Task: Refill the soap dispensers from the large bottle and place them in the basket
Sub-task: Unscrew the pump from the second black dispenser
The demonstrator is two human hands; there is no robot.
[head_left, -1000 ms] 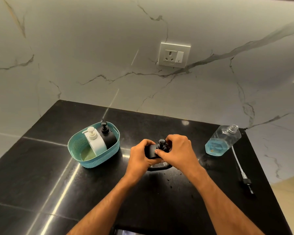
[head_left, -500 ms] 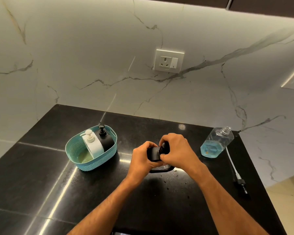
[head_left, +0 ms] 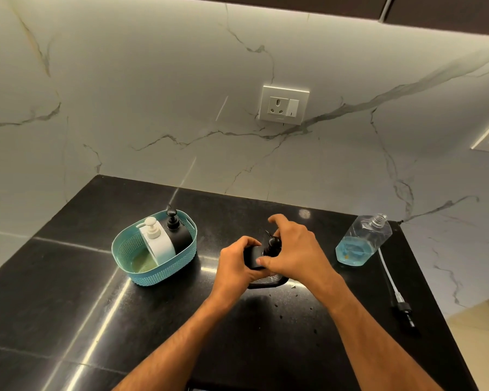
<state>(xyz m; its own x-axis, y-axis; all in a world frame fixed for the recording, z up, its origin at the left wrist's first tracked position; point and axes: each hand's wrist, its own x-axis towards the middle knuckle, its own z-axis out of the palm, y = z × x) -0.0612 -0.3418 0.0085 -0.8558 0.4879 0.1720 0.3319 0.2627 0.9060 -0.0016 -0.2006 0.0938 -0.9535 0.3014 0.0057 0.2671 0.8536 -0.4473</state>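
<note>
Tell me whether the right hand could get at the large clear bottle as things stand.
Probably yes: the large clear bottle stands uncapped to the right hand's right with bare counter between, though that hand is at the black dispenser's pump.

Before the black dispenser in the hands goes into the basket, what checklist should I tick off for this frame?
1. Dispenser body held: ok. The left hand grips the black dispenser.
2. Pump seated and tight: cannot tell. The right hand covers most of the pump head, fingers partly lifted.
3. Space in the teal basket: ok. Its front left part is free beside the white dispenser and the other black dispenser.
4. Large refill bottle out of the way: ok, off to the right.
5. Bottle recapped: not ok. Its pump lies on the counter.
</note>
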